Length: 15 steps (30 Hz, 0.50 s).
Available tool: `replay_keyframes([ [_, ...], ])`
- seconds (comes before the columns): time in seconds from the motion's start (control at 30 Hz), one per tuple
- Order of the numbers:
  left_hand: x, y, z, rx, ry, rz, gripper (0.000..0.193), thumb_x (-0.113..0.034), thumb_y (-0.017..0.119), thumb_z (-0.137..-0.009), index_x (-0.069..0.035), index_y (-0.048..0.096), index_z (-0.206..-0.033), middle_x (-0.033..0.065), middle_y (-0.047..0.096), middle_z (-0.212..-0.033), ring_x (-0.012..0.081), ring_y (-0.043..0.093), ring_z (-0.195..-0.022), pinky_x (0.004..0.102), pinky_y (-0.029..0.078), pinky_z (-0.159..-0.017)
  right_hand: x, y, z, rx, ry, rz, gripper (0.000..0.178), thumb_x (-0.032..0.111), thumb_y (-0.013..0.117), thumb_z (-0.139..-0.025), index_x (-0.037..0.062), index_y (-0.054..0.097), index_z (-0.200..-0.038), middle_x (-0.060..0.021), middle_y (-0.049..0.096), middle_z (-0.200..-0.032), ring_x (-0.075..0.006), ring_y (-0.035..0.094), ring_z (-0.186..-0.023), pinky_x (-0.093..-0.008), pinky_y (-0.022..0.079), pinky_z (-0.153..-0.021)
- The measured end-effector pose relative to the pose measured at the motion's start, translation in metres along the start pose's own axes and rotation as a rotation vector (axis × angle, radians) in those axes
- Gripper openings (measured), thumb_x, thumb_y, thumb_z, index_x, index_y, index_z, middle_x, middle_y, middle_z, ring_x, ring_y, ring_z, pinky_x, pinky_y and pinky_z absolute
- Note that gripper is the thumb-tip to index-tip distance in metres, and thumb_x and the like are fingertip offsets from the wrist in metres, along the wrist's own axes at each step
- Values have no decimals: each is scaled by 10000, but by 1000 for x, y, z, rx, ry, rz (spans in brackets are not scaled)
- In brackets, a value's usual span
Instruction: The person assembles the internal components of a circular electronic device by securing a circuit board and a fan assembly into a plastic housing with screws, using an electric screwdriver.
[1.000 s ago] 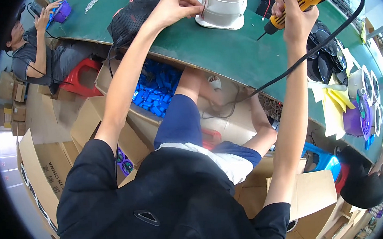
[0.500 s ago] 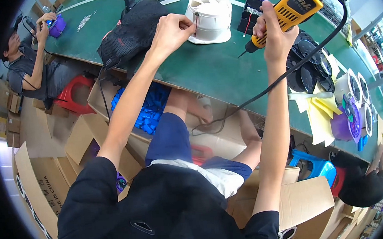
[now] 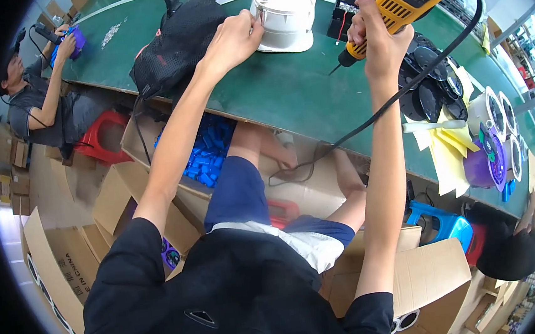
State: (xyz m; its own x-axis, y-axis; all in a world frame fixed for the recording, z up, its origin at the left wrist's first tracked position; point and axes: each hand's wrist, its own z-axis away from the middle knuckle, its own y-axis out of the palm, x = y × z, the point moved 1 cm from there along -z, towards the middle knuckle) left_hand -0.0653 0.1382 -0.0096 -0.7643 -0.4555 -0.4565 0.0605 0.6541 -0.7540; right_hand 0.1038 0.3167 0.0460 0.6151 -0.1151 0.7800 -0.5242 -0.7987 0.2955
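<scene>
My left hand [image 3: 233, 42] is closed in a pinch against the left side of a white round plastic housing [image 3: 286, 21]. That housing stands upright on the green table, with curved fins in its top. A thin dark strand shows by the fingertips; what they pinch is too small to make out. In my right hand [image 3: 385, 48] is a yellow electric screwdriver [image 3: 406, 0], its fingers wrapped round the body. The bit points down and left over the table, apart from the housing. A black cable runs from the tool's rear past my right forearm.
Left of the housing lies a black mesh bag [image 3: 176, 45]. A black tray [image 3: 341, 23] of small parts sits behind the screwdriver. Black round covers [image 3: 427, 82], yellow sheets [image 3: 445, 153] and a purple housing [image 3: 486, 161] crowd the right. Blue parts [image 3: 207, 153] fill a box below the table.
The view has shifted slightly, so the housing and both hands appear a little higher and farther left. My right hand keeps its grip on the screwdriver; my left stays pinched at the housing.
</scene>
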Motion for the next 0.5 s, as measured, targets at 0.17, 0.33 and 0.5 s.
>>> replay_keyframes([
  [0.17,6,7,4,-50,70,-61,297,-217,524,-1003,60,583,-914,269,643,-791,455,646,-756,431,517,-664,0,2,0,-3,-19,51,293,225,765,-893,-25,612,-908,-22,514,-582,-96,486,-446,-252,422,-475],
  [0.33,-5,-11,17,-231,45,123,285,-222,565,-995,43,623,-906,240,642,-777,394,656,-685,402,501,-613,0,1,0,15,-20,40,300,233,766,-893,-24,612,-910,-22,513,-582,-96,492,-456,-249,425,-480],
  [0.5,-55,17,39,166,258,-42,226,-244,637,-932,-19,660,-920,203,683,-806,393,672,-772,475,523,-695,-1,-2,1,-43,-34,-4,308,233,773,-886,-27,609,-905,-28,531,-593,-100,504,-467,-249,432,-487],
])
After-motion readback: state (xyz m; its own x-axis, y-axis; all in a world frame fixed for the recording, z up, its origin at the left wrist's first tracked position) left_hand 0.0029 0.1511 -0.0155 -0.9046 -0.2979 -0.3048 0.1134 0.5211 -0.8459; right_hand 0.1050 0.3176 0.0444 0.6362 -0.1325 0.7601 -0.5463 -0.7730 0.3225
